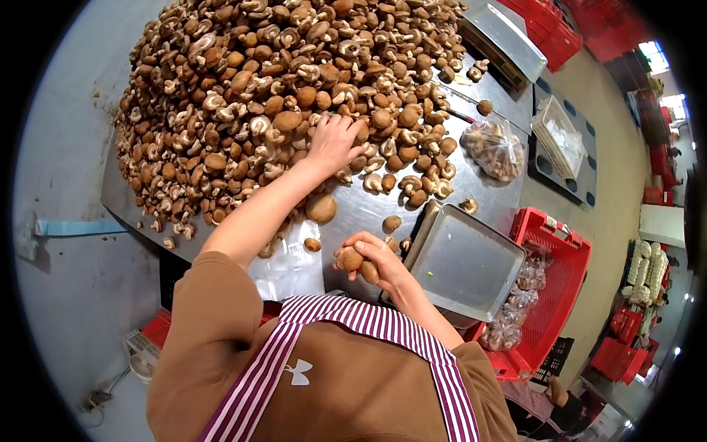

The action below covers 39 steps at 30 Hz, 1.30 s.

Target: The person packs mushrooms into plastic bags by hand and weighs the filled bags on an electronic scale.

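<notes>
While the left arm is stretching forward across the tabletop (361,214), almost straight from shoulder to wrist, the left hand (333,141) is lying palm down on the near slope of the mushroom heap (280,81), its fingers spread open and pressing on the caps without closing round any one of them. That heap is covering most of the far half of the tabletop, with loose mushrooms trailing off its near edge. Meanwhile the right arm is bending at the elbow and keeping close to the body, and the right hand (375,259) is curling shut over the near edge of the tabletop, gripping two mushrooms (349,259); one is showing its rounded brown cap toward the left, the other is sitting lower in the palm, and their stems are hidden, so which way they point cannot be told. Just to the right of this hand a metal tray (460,265) is resting tilted, its long side running away from the person. Beyond it a clear bag of mushrooms (495,149) is lying on the tabletop, and a red crate (560,276) holding filled bags is standing beside the tray, lower down.
</notes>
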Available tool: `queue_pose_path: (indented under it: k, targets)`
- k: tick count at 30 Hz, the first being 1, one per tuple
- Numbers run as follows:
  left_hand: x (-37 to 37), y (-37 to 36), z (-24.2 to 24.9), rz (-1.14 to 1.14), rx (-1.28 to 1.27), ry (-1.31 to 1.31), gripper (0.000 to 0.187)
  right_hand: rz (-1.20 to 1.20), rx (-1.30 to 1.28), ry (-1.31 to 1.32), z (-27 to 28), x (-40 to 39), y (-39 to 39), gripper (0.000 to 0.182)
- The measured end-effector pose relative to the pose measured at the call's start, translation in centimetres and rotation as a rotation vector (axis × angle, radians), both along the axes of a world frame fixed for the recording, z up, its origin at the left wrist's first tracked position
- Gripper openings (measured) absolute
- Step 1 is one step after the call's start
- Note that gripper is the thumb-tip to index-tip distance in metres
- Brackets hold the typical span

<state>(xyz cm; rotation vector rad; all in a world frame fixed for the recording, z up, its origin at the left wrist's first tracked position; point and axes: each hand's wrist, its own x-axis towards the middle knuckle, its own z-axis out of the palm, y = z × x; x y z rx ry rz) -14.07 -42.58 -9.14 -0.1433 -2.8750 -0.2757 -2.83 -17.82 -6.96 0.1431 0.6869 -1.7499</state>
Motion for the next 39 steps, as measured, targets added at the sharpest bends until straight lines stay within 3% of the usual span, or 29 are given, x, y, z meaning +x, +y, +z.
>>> queue_pose_path:
  k: [3, 8, 10, 11, 17, 21, 23, 25, 30, 33, 35, 37, 39]
  targets:
    - [-2.2, 0.5, -2.3, 0.099, -0.052, -0.005, 0.055, 0.011, 0.043, 0.003, 0.4, 0.0, 0.6, 0.028]
    - [-1.8, 0.5, -0.1, 0.142, 0.278, -0.032, 0.052, -0.111, 0.068, 0.027, 0.8, 0.0, 1.8, 0.032]
    - [0.0, 1.0, 1.2, 0.105, 1.308, -0.211, 0.054, -0.153, 0.099, 0.03, -0.5, -0.1, 2.2, 0.033]
    - [1.1, 1.1, 1.9, 0.099, 1.52, -0.263, 0.056, -0.192, 0.134, 0.035, -1.1, -0.1, 2.3, 0.034]
    - [8.5, 1.7, 3.3, 0.073, 2.218, -0.353, 0.054, -0.251, 0.201, 0.002, 0.2, -0.9, 1.9, 0.033]
    - [12.9, 2.6, 3.7, 0.07, 2.804, -0.326, 0.04, -0.285, 0.193, 0.036, 1.3, -0.4, 1.7, 0.032]
    - [14.8, 3.2, 4.0, 0.287, 2.815, -0.29, 0.037, -0.27, 0.156, 0.045, 1.8, 0.3, 1.9, 0.034]
    - [16.4, 3.4, 4.3, 0.081, 2.885, -0.335, 0.041, -0.275, 0.155, 0.041, 2.2, 1.2, 2.1, 0.032]
    - [20.2, 4.3, 4.1, 0.005, 2.947, -0.34, 0.044, -0.29, 0.22, -0.002, 3.0, 3.8, 2.5, 0.03]
    - [22.7, 4.9, 3.2, 0.052, 2.756, -0.373, 0.044, -0.349, 0.262, 0.027, 2.8, 5.0, 2.5, 0.03]
    - [25.4, 6.0, 5.2, 0.223, 2.243, -0.554, 0.047, -0.36, 0.264, 0.062, 3.7, 5.6, 2.1, 0.03]
    - [27.9, 7.3, 4.7, 0.227, 2.18, -0.61, 0.057, -0.364, 0.31, 0.357, 3.9, 6.2, 1.6, 0.027]
    - [30.3, 8.7, 3.5, 0.128, 2.433, -0.789, 0.068, -0.329, 0.453, 0.743, 3.7, 7.8, 0.2, 0.021]
